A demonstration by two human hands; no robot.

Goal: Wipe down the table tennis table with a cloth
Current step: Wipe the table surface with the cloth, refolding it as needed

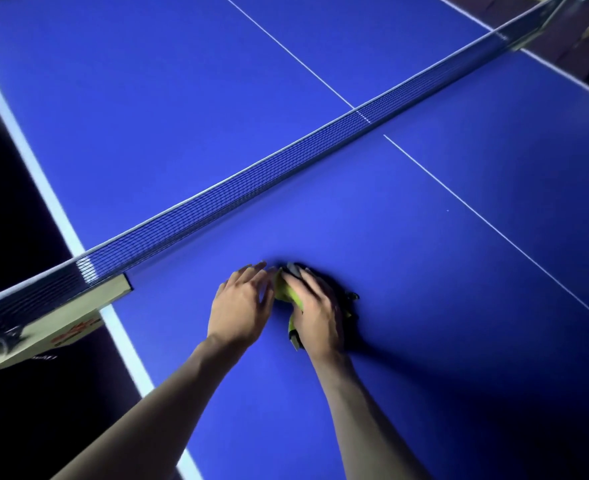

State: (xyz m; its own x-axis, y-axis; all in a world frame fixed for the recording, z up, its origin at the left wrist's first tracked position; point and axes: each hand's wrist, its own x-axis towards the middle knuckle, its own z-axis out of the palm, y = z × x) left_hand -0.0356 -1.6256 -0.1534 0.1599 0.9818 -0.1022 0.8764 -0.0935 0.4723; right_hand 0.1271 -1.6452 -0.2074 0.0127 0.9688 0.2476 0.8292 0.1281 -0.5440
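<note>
body: two bare forearms | hands (241,306): ungloved | sleeves: none visible

A yellow-green cloth (288,294) with grey edging lies bunched on the blue table tennis table (424,271), near the net, and is largely covered.

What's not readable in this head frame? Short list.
- Cloth: mostly hidden under the right hand; its size and folding are unclear.
- Left hand: touching the cloth or merely beside it, cannot tell.
- Net clamp label: blurred, unreadable.
- Table: cut off by the frame edges, near right part in shadow; wiped areas are indistinguishable.
- Net far end: blurred at the top edge.
</note>
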